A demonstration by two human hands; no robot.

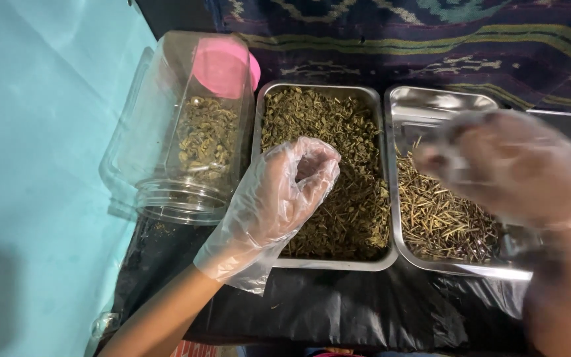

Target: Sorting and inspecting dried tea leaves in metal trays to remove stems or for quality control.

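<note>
My left hand (pixel 269 205), in a clear plastic glove, hovers over the front left of a steel tray (pixel 325 89) filled with dried green-brown plant bits (pixel 348 178). Its fingers are curled together into a loose cup; I cannot see whether any bits lie inside. My right hand (pixel 510 165), also gloved and blurred by motion, hangs above a second steel tray (pixel 431 99) that holds thin dried stems (pixel 437 211) in its front half. Nothing is visibly held in the right hand.
A clear plastic jar (pixel 180 132) lies on its side left of the trays, partly filled with dried bits, with a pink lid (pixel 223 66) behind it. Black plastic sheeting (pixel 338 307) covers the table under the trays. Turquoise cloth (pixel 34 165) lies left; patterned dark fabric (pixel 431 39) behind.
</note>
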